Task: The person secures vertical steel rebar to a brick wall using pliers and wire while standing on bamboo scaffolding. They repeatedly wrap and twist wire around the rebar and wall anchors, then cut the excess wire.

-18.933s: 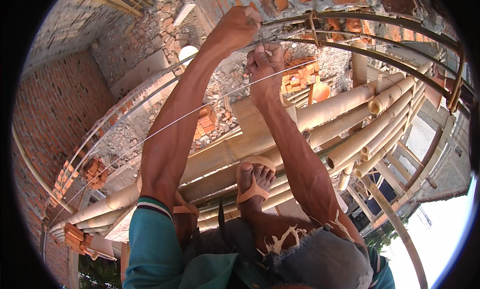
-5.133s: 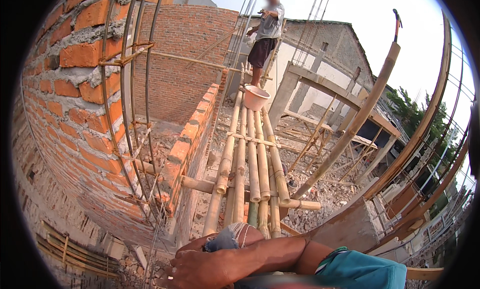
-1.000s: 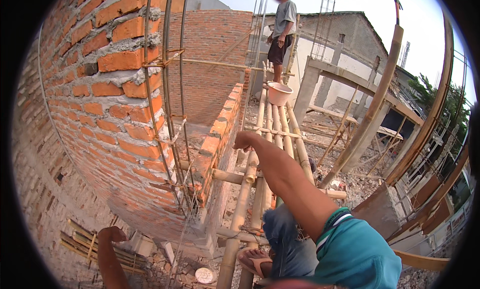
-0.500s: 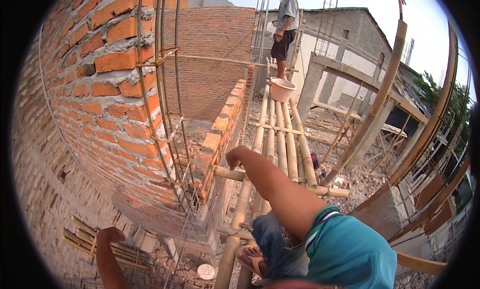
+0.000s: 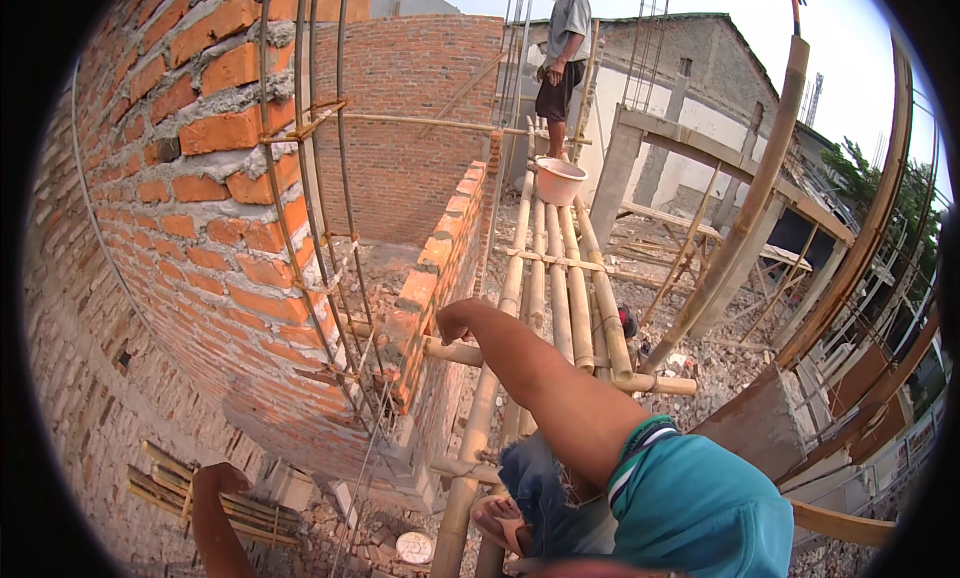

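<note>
- Tall brick walls (image 5: 215,213) are standing around rubble, bamboo poles (image 5: 557,288) running ahead of the right hand (image 5: 458,321).
- That hand is hanging bent at the wrist, near the low brick wall (image 5: 432,255) on its left — fingers curled, any pinch impossible to tell.
- The left hand (image 5: 222,476) is hanging curled — whether pinching anything, I cannot tell.
- A pinkish tub (image 5: 561,184) is sitting well beyond the right hand.

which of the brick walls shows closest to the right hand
The low middle wall, its near end just left of the right hand; the tall left wall and the broad back wall show farther off.
</note>
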A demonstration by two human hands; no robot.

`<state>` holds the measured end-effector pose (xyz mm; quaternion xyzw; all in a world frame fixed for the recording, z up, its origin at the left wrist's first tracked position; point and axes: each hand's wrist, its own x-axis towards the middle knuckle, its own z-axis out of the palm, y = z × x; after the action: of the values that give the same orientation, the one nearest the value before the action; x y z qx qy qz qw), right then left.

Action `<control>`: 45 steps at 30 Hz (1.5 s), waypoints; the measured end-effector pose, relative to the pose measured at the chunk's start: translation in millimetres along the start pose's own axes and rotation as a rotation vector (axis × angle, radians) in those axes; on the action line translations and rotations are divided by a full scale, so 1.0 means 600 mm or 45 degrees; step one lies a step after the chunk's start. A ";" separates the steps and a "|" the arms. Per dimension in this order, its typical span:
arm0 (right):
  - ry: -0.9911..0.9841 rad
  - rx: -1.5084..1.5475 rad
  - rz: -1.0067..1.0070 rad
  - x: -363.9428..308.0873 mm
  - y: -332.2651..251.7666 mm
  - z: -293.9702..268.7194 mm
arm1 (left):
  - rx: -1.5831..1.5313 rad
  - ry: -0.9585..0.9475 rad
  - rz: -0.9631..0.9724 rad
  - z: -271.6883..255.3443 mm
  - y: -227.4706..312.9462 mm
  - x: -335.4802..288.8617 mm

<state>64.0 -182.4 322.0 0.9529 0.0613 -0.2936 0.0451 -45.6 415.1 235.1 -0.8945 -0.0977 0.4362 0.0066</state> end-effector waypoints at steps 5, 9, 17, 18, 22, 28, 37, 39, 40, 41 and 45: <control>-0.009 0.033 0.011 0.016 0.005 0.002 | 0.028 0.056 0.068 0.001 -0.006 0.005; -0.028 0.039 0.023 0.012 0.009 0.001 | 0.085 0.030 0.035 0.001 -0.008 0.014; 0.016 0.005 -0.034 0.038 0.013 0.007 | -0.100 -0.015 0.011 -0.006 0.004 -0.005; 0.012 0.008 -0.027 0.044 0.014 0.009 | -0.100 -0.019 0.014 -0.008 0.007 -0.009; 0.026 0.009 -0.033 0.056 0.021 0.014 | -0.034 0.039 0.090 -0.009 0.015 -0.022; -0.004 -0.006 -0.002 0.053 0.021 0.014 | 0.086 0.221 0.238 0.000 0.020 -0.035; -0.023 0.002 -0.035 0.058 0.018 0.014 | 0.080 0.238 0.231 0.000 0.018 -0.039; -0.013 0.001 -0.035 0.058 0.016 0.016 | 0.086 0.242 0.251 0.002 0.014 -0.032; -0.008 0.002 -0.039 0.057 0.016 0.017 | 0.107 0.241 0.247 0.003 0.011 -0.027; 0.009 0.024 -0.041 0.057 0.015 0.019 | 0.129 0.240 0.243 0.003 0.008 -0.022; 0.041 0.032 -0.028 0.057 0.014 0.020 | 0.148 0.211 0.307 0.003 -0.002 -0.004</control>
<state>86.4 -189.0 293.2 0.9572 0.0688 -0.2795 0.0288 -48.9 415.7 236.1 -0.9307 0.0368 0.3636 0.0139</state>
